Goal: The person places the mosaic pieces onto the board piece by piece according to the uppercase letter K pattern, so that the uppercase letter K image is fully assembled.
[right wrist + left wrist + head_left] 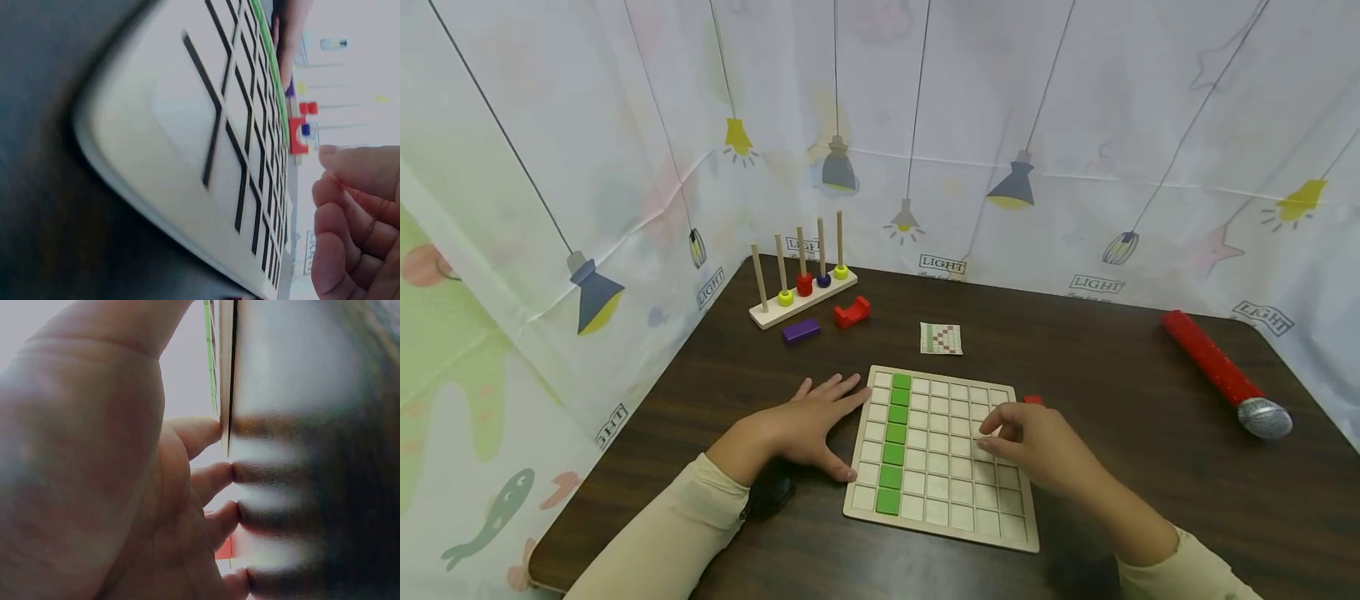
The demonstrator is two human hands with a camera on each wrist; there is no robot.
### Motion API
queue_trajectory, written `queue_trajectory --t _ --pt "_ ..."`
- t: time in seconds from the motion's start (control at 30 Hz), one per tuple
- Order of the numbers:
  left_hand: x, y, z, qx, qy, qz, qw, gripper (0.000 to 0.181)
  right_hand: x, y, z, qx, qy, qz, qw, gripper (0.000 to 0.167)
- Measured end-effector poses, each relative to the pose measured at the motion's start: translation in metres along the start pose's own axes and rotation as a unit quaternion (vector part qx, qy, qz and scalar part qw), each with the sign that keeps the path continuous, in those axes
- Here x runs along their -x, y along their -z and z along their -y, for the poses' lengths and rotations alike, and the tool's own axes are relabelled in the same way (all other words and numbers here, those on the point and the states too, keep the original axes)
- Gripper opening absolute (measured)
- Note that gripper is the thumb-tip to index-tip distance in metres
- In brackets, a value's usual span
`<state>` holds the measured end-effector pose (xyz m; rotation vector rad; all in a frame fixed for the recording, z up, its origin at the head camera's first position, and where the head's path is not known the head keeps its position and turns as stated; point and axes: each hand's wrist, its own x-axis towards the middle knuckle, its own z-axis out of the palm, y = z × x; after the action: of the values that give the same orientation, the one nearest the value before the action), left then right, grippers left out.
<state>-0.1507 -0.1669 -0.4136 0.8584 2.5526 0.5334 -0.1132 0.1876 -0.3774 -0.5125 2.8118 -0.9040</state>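
Note:
A wooden grid board (pixel 940 533) lies on the table, with a column of green tiles (pixel 893 454) in its second column from the left and pale squares elsewhere. My left hand (pixel 816 421) rests palm down at the board's left edge, its fingers spread, thumb and index finger touching the frame. Over the board's right side hovers my right hand (pixel 1030 442), fingers loosely bent, with a gap between thumb and index fingertip. In the right wrist view no object shows between those fingers. Just past the board's right edge, a red tile (pixel 1033 400) is partly hidden behind the right hand.
Behind the board lies a small pattern card (pixel 941 339). Farther left are a purple block (pixel 801 331), a red notched block (pixel 852 312) and a peg stand (pixel 775 314) with coloured beads. A red microphone (pixel 1213 358) lies at the right; a printed curtain (pixel 1075 242) hangs behind.

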Motion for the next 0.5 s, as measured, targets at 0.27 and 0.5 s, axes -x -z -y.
queue_trajectory --t 0.27,0.5 --pt "-0.002 -0.001 0.001 -0.005 0.001 -0.002 1.0000 0.121 -0.003 0.016 -0.033 0.035 -0.036 -0.017 0.9986 0.021" --pt "0.000 0.001 0.001 -0.002 -0.002 0.000 1.0000 0.119 -0.016 0.036 -0.074 0.076 -0.077 -0.020 0.9940 0.045"
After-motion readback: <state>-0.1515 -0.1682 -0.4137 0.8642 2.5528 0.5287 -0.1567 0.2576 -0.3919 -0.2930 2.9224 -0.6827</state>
